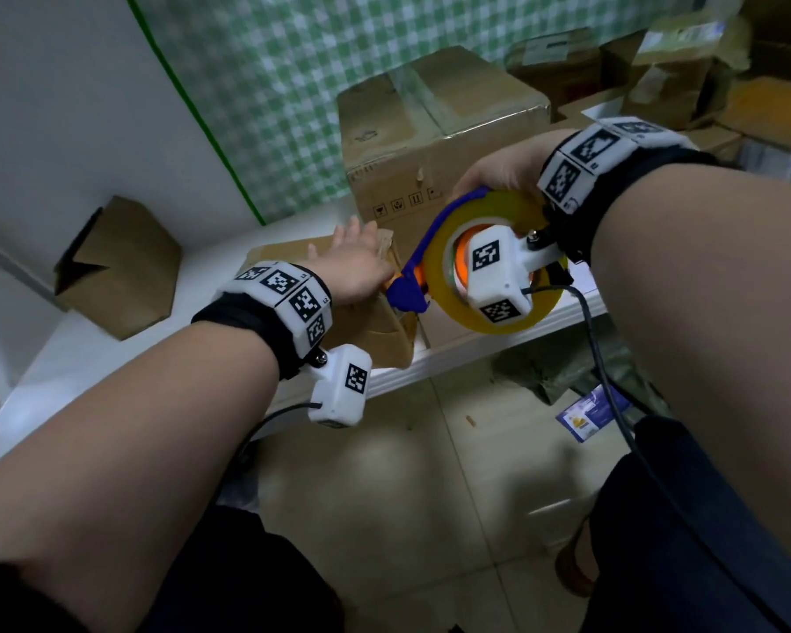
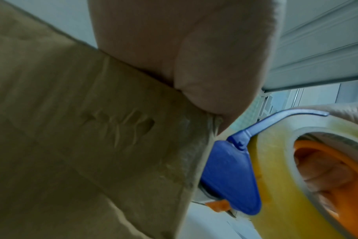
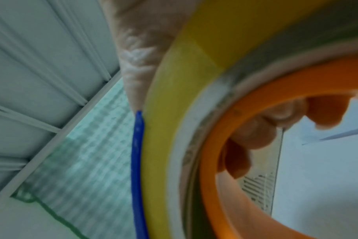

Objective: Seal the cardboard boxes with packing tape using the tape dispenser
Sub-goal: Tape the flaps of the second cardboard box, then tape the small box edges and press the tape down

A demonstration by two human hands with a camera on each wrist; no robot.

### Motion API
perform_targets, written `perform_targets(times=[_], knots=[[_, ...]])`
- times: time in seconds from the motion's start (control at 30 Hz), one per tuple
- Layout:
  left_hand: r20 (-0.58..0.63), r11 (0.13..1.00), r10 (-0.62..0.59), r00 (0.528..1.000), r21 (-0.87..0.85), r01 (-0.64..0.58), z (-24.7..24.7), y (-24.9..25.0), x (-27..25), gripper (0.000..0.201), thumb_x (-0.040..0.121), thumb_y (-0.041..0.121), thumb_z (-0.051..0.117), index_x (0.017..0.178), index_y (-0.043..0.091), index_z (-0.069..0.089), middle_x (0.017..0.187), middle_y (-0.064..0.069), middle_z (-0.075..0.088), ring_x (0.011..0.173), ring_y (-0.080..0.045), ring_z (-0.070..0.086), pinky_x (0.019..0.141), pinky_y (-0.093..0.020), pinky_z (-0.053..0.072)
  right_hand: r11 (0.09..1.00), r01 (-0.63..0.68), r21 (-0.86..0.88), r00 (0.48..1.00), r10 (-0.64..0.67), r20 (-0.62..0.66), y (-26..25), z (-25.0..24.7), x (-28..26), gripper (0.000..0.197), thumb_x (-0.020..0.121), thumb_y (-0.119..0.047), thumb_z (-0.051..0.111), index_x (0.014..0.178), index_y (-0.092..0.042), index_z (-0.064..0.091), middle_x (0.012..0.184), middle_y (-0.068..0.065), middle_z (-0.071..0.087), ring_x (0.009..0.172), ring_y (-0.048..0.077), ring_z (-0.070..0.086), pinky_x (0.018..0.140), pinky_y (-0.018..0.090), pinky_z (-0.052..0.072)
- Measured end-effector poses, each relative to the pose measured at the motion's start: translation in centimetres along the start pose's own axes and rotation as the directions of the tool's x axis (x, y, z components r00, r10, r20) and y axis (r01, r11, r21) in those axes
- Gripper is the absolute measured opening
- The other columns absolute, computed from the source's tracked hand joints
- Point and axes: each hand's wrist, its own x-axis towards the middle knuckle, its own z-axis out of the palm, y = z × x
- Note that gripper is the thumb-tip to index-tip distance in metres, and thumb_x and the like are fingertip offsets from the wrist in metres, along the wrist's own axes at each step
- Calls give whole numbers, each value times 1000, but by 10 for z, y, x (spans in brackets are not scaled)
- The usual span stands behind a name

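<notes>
The small cardboard box (image 1: 339,285) lies at the white worktop (image 1: 110,349) edge, the left hand (image 1: 352,262) pressing flat on it with straight fingers. The right hand (image 1: 498,171) grips the tape dispenser (image 1: 489,267), blue nose touching the box's right edge. A large taped box (image 1: 439,143) stands just behind; only the right wrist view shows fingers (image 3: 255,134) curled inside the orange core.

Left forearm: enters from the lower left of the head view, bare, angled up toward frame centre; marker-tiled band and small white camera at the wrist. Left hand (image 1: 355,260): palm down, fingers straight and together, laid flat on the small cardboard box (image 1: 339,312) at centre frame. Right forearm: enters from the right edge, bare, banded likewise. Right hand (image 1: 498,169): upper right of centre, curled around the tape dispenser (image 1: 485,267), fingers (image 3: 253,134) hooked through the orange core, thumb along the roll's outer rim.
</notes>
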Motion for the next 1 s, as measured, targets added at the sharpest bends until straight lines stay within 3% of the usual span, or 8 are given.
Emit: perform_targets(times=[0.23, 0.33, 0.4, 0.47, 0.53, 0.63, 0.77, 1.0], knots=[[39, 1000, 7, 999, 29, -8, -6, -2, 1, 81, 93, 26, 49, 151, 15, -5, 158, -8, -13, 146, -27, -8, 115, -57, 1, 995, -90, 45, 996, 91, -11, 5, 0, -8, 29, 101, -11, 40, 78, -10, 57, 48, 3, 63, 40, 14, 59, 47, 21, 50], [53, 1000, 11, 999, 27, -13, -9, -3, -1, 80, 93, 16, 49, 151, 11, -6, 158, -11, -14, 145, -28, -9, 117, -51, 4, 993, -121, -13, 990, 120, -75, 7, -1, -6, 23, 95, -23, 50, 105, -5, 60, 100, 13, 59, 71, 24, 52, 90, 37, 48], [52, 1000, 9, 999, 22, -10, -9, -3, -3, 80, 93, 10, 50, 150, 8, -6, 157, -13, -14, 145, -29, -9, 119, -45, 5, 982, -174, -74, 979, 164, -123, 11, -4, -1, 32, 90, -30, 55, 116, -12, 55, 120, 12, 48, 92, 26, 47, 101, 44, 38], [24, 999, 2, 1000, 34, -3, -7, -4, -1, 83, 90, 8, 54, 150, 7, -2, 158, -15, -9, 146, -31, -4, 118, -48, 9, 968, -172, -184, 977, 144, -155, 4, 0, -13, 21, 93, -27, 54, 110, -14, 57, 124, 15, 53, 99, 25, 46, 94, 38, 41], [-1, 998, -5, 1000, 64, 5, -3, -6, 1, 90, 85, 11, 62, 151, 10, 1, 158, -13, -4, 145, -32, 2, 115, -54, 15, 948, -123, -295, 973, 57, -222, -2, 1, -25, 15, 98, -23, 49, 91, -15, 59, 109, 17, 58, 90, 24, 47, 84, 37, 41], [-9, 989, -38, 999, 145, 39, -3, -10, -6, 104, 79, 25, 74, 152, 18, -1, 157, -16, -3, 145, -34, 4, 114, -54, 20, 974, -128, -188, 935, 56, -349, -3, 1, -35, 36, 90, -48, 57, 72, -18, 52, 81, 5, 54, 73, 21, 51, 74, 35, 45], [-6, 978, -137, 991, 156, 136, -5, -25, -19, 113, 75, 28, 78, 149, 36, -6, 155, -23, -8, 144, -41, -1, 112, -58, 20, 940, -139, -311, 939, 25, -343, 5, 15, -17, 53, 78, -57, 68, 97, -8, 67, 97, 9, 64, 91, 25, 59, 81, 34, 48], [-38, 985, -75, 996, 151, 80, 0, -49, -20, 116, 74, 26, 80, 147, 42, -9, 156, -21, -7, 145, -36, 0, 115, -56, 13, 764, -97, -638, 971, -68, -230, 15, 58, 15, 46, 92, -46, 56, 120, -10, 59, 116, 13, 61, 105, 30, 57, 75, 30, 42]])
